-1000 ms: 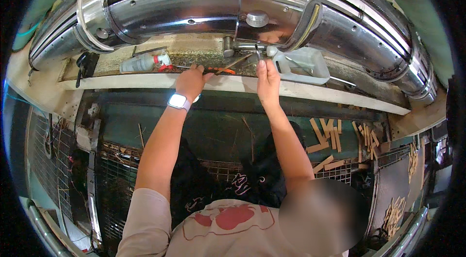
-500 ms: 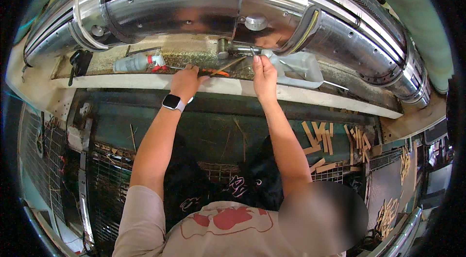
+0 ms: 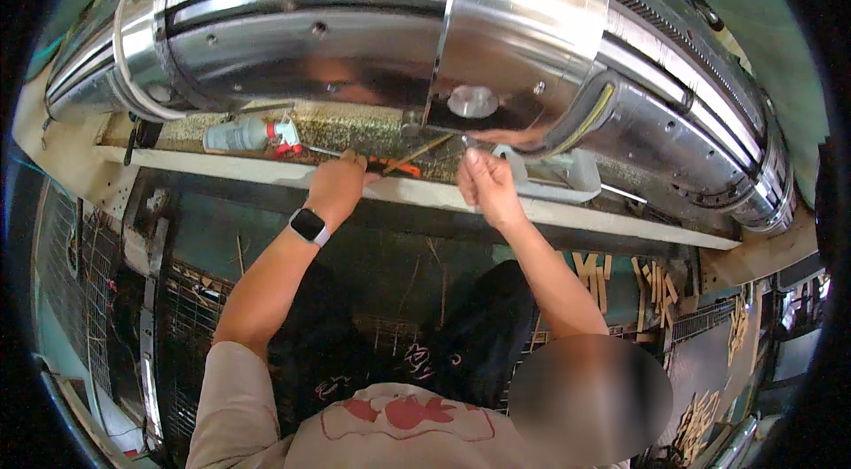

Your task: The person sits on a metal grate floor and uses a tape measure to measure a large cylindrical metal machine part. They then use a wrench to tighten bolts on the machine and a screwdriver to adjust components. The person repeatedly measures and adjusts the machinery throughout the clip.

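My left hand is over the pale ledge, its fingers curled around a screwdriver-like tool. The tool's thin metal shaft shows left of the fingers and its orange-and-black handle to their right. My right hand is raised in a pinch just below the large shiny metal cylinder. A small, thin metal piece pokes up from its fingertips; its lower part is hidden in the fingers, so its kind does not show. A thin tan stick lies between the hands.
A spray bottle with a red-and-white head lies in the trough on the left. At the right are a translucent plastic container and a metal rod. Flat wooden strips lie lower right, near wire mesh.
The view has shifted, so the ledge and cylinder sit lower in the picture. My right hand has drawn down slightly and turned, its elbow farther out. My left hand stays by the orange-and-black handle.
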Demonstrator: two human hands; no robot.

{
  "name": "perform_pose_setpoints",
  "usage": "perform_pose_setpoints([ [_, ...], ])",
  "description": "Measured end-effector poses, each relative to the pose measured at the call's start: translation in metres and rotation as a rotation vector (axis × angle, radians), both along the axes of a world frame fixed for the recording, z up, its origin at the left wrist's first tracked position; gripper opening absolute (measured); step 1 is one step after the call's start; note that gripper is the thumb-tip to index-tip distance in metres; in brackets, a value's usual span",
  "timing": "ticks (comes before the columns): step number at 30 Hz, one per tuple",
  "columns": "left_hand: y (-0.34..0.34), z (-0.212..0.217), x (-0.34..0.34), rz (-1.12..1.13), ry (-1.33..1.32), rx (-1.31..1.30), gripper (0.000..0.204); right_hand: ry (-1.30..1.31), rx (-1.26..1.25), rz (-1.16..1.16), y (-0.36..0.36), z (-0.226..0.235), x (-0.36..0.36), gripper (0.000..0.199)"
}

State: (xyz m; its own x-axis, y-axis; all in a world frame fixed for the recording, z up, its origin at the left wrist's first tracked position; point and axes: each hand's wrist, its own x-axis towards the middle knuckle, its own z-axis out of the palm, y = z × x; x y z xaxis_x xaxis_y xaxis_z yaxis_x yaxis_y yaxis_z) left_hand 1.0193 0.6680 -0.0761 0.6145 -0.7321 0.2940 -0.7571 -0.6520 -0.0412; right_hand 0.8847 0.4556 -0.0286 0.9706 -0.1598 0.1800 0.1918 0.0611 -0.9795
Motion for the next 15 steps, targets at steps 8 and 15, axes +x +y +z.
perform_pose_setpoints([
  [8, -0.003, -0.008, -0.011, 0.048, -0.052, 0.104, 0.019, -0.039, 0.097, 0.139, 0.0, -0.014, -0.002, 0.04],
  [15, -0.002, -0.016, -0.011, 0.103, -0.08, 0.122, 0.03, -0.056, 0.141, 0.075, 0.001, -0.016, 0.002, 0.051],
])
